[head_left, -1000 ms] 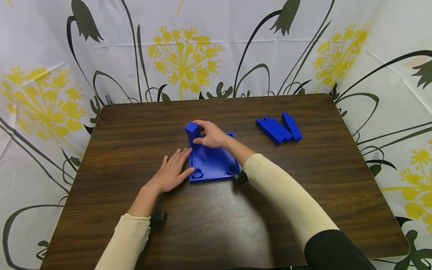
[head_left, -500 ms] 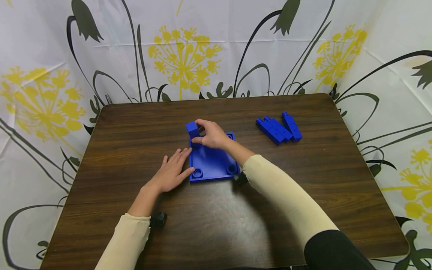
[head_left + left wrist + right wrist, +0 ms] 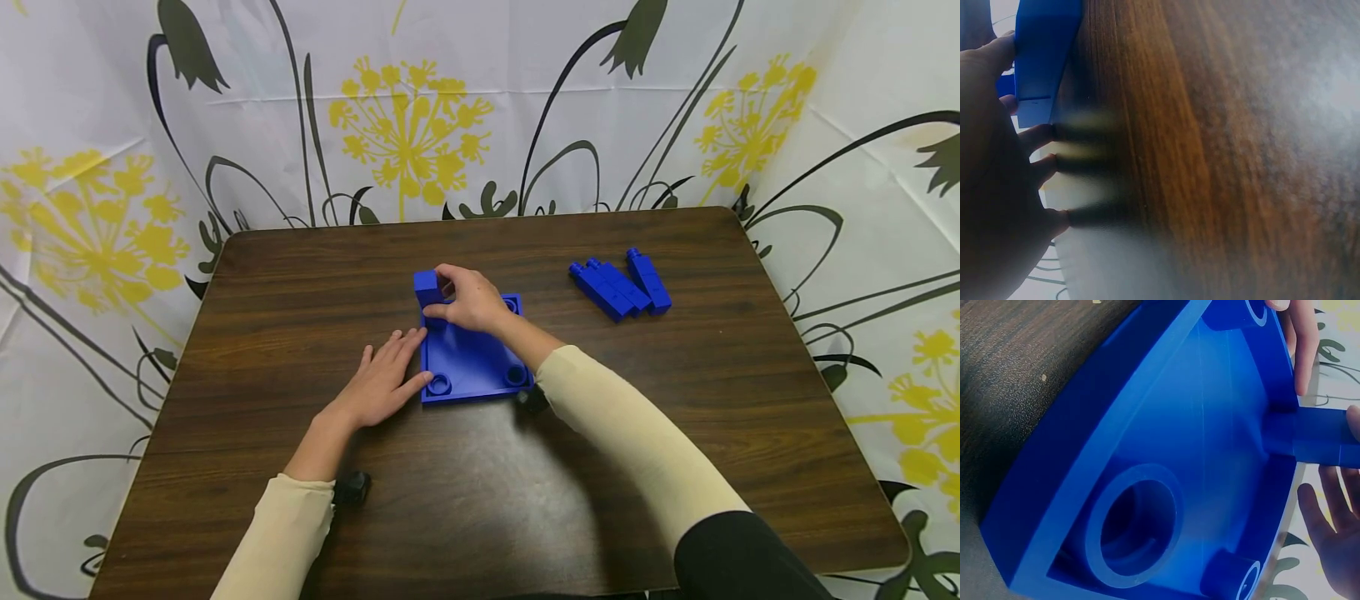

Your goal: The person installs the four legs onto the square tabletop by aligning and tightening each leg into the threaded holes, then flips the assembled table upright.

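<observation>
A blue square tabletop [image 3: 472, 362], rim upward, lies on the table with round sockets in its corners. At its far left corner stands a square blue table leg [image 3: 427, 288], upright. My right hand [image 3: 474, 302] pinches this leg between thumb and fingers; the right wrist view shows the leg [image 3: 1322, 436] rising from the corner, its lower end hidden in the socket. My left hand [image 3: 382, 379] lies spread at the tabletop's left side. In the left wrist view its fingers [image 3: 1041, 167] reach down to the table beside the tabletop's side wall [image 3: 1047, 53].
Several similar blue legs [image 3: 611, 287] with round pegged ends lie side by side at the back right of the brown wooden table [image 3: 300, 283]. A flower-patterned cloth [image 3: 450, 108] hangs behind the table and along its sides.
The leg has turned a little about its length, and the right thumb has shifted slightly left with it. My left hand and the tabletop have stayed in place.
</observation>
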`<state>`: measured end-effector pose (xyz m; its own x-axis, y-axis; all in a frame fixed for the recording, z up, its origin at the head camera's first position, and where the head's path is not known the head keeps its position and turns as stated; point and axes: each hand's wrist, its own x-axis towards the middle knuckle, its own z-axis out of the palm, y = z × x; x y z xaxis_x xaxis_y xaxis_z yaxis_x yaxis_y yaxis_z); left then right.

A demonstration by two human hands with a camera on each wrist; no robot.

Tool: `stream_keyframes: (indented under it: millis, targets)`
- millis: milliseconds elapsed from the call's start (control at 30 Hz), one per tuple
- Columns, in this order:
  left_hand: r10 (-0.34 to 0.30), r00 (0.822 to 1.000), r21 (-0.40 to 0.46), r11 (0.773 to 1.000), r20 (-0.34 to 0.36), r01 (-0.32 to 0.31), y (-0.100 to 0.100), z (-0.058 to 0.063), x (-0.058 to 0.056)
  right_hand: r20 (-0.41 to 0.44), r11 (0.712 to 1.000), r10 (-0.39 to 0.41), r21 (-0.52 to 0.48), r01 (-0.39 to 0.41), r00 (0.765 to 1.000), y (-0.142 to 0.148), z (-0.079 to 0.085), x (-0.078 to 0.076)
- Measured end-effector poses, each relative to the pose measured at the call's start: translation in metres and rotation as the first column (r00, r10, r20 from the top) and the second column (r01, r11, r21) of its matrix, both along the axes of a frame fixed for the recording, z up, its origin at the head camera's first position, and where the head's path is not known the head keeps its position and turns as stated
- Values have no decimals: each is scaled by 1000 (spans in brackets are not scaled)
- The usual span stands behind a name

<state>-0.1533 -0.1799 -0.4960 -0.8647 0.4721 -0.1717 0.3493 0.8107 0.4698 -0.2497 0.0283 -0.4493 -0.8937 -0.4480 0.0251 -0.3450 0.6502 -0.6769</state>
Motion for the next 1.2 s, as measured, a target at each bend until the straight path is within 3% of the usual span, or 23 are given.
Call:
stream_keyframes:
  millis: [400,700,967,1200]
  targets:
    - [-1,1000,-1,1000,-3,1,0,-1,0,46,984,138,-123,-132,989,8,0,-4]
    - [1,1000,3,1000,-2,-1,0,0,0,159,915,290,-336,-224,944,9,3,-7]
    - [6,1000,0,1000,-1,-6,0,1,2,188,920,304,-314,-236,934,9,4,-7]
    - [0,1000,-5,1000,-3,0,0,3,2,140,938,264,-269,-220,954,9,2,-8]
